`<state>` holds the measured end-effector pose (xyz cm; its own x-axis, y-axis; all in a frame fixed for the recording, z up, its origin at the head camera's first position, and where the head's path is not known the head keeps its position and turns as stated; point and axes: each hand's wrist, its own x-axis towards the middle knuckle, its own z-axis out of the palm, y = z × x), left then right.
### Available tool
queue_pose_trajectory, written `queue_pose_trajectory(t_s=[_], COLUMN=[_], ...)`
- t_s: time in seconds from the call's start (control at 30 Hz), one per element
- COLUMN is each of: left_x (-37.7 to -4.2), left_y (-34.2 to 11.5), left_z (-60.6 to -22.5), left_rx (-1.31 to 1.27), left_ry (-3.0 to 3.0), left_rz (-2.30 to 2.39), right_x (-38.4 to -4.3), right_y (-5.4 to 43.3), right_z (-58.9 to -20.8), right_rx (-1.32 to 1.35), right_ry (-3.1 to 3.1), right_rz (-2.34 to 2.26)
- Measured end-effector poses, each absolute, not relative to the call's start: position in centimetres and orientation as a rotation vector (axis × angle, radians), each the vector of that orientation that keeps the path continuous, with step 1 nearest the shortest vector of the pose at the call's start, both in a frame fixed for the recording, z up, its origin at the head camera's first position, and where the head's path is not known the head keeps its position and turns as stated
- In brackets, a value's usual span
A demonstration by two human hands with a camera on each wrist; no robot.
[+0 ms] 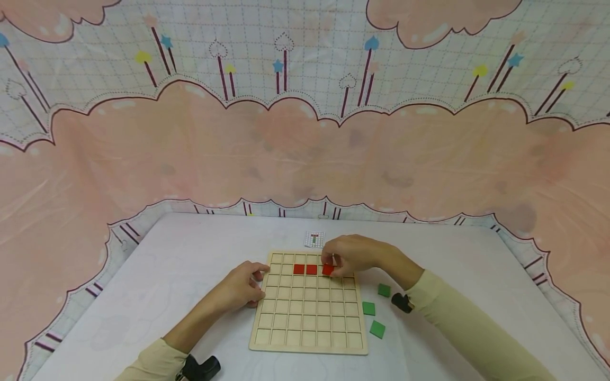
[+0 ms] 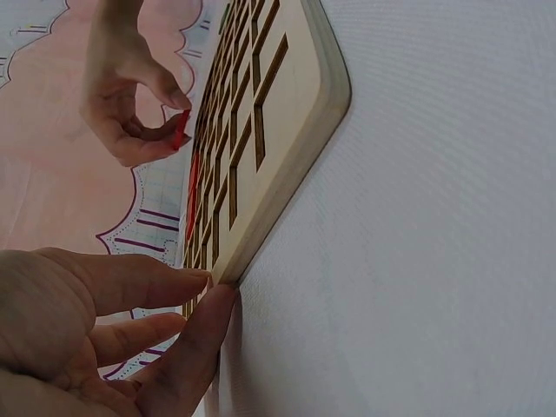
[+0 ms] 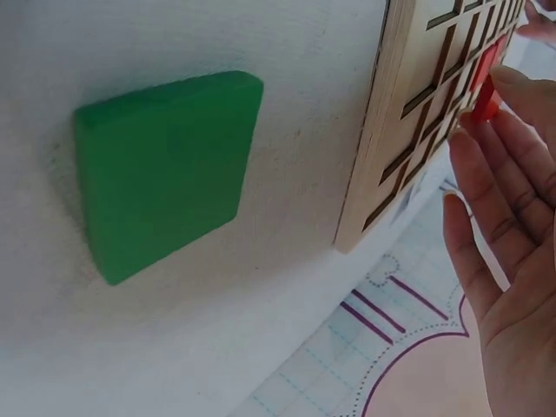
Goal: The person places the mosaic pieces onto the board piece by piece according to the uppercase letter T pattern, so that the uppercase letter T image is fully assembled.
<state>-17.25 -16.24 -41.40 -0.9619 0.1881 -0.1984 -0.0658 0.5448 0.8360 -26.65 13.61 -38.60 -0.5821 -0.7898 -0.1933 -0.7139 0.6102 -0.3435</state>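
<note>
A grid-printed card (image 1: 314, 239), white tabletop (image 1: 143, 275), cloud-patterned backdrop (image 1: 305, 143). The left hand (image 1: 240, 287), fingers parted, touches the board (image 1: 308, 323); the right hand (image 1: 351, 251) pinches a red tile (image 1: 327, 270).

Studio-like setup: white table (image 1: 157, 275), printed backdrop (image 1: 286, 153)

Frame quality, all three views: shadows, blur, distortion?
Head: fairly even light, printed card too small to read clearly. Left wrist: sideways scene, soft shadow beside the left hand at the edge of the board. Right wrist: tilted too, green tile looms large, edges slightly soft.
</note>
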Motion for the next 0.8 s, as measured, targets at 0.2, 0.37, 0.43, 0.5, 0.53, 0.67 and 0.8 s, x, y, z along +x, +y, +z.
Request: queue_pose_trajectory(t_s=[0.2, 0.37, 0.43, 0.5, 0.53, 0.67, 0.8], left_x=[-17.23, -17.25, -17.25, -17.25, -17.24, -17.23, -17.21], left_y=[-16.26, -16.27, -16.27, -16.27, -16.27, -16.27, -16.28], left_z=[-41.43, -41.46, -41.47, -41.48, -41.49, -41.51, -41.49], left_rx=[0.097, 0.096, 0.096, 0.095, 0.094, 0.096, 0.098], left_ry=[2.52, 2.522, 2.522, 2.524, 2.525, 2.527, 2.524], left_rz=[1.378, 1.374, 1.374, 1.373, 1.372, 1.373, 1.375], right_x=[-26.78, -26.9, -26.93, -26.97, -26.99, -27.12, -27.15], right_y=[13.25, 13.02, 12.92, 12.81, 12.75, 12.63, 12.61], right_z=[-38.64, -38.8, -38.86, -38.9, -38.92, -39.04, -39.08], right_rx=[-1.252, -1.245, -1.236, -1.23, -1.229, -1.23, -1.236], right_ry=[2.509, 2.506, 2.508, 2.51, 2.511, 2.512, 2.51], right_rz=[-0.294, -0.29, -0.288, -0.28, -0.276, -0.268, -0.269])
